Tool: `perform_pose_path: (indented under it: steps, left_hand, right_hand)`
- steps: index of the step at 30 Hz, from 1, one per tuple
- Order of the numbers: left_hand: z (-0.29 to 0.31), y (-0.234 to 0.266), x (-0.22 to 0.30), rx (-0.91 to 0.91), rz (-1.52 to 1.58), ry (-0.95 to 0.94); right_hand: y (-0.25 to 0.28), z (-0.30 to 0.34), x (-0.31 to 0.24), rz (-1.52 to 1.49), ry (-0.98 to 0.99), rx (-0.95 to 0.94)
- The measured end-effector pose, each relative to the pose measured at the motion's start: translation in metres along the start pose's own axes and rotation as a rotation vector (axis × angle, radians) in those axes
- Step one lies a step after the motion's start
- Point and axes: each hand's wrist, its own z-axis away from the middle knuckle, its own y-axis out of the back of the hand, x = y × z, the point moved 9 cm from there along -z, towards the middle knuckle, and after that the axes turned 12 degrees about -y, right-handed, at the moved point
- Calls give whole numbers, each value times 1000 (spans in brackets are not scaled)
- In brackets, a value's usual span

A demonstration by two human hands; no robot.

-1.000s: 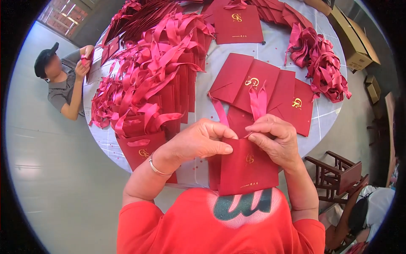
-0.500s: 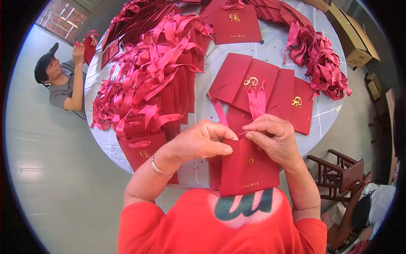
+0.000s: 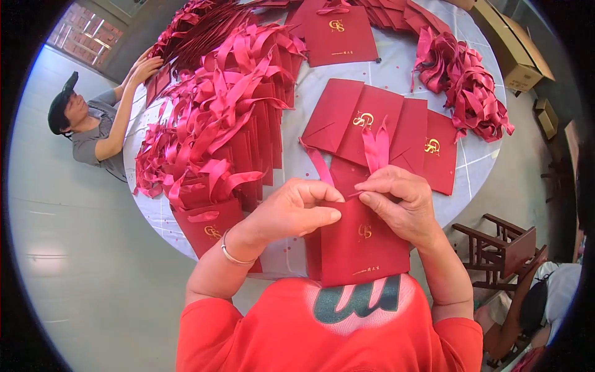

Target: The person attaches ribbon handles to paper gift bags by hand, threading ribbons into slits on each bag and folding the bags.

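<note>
A dark red paper gift bag point(image 3: 365, 254) with a gold emblem rests against my shirt at the table's near edge. My left hand point(image 3: 291, 214), a silver bangle at its wrist, pinches the bag's top left corner. My right hand point(image 3: 400, 201) pinches thumb to forefinger at the top edge, on a thin bit of pink ribbon. Pink ribbon point(image 3: 377, 146) ends stand up just beyond my right fingers. The spot where the ribbon meets the bag is partly hidden by my fingertips. More flat red bags point(image 3: 384, 118) overlap just beyond my hands.
Rows of red bags with pink ribbon handles point(image 3: 223, 124) fill the table's left side. A heap of loose ribbons point(image 3: 465, 87) lies at the right. Across the left edge a person point(image 3: 99, 127) reaches onto the table. Wooden stools point(image 3: 502, 251) and cardboard boxes point(image 3: 511, 49) stand at the right.
My hands stay at the bag's top edge, the left fingers a touch lower and left. The person at the left has lowered both hands to the bags on the table.
</note>
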Motion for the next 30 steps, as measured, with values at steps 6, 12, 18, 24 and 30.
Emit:
perform_pose_path:
  steps: [6, 12, 18, 24, 30]
  left_hand:
    - [-1, 4, 6, 74, -98, 8]
    - [-2, 5, 9, 69, -159, -43]
    - [-2, 1, 10, 23, -122, -73]
    - [-2, 1, 8, -4, -123, -102]
    - [-2, 4, 7, -3, -218, -120]
  right_hand:
    - [5, 9, -16, 74, 111, 114]
    - [-4, 24, -43, 268, 358, 110]
    - [-14, 30, -50, 352, 382, 103]
    - [-13, 26, -45, 307, 340, 144]
    - [-17, 26, -50, 323, 353, 133]
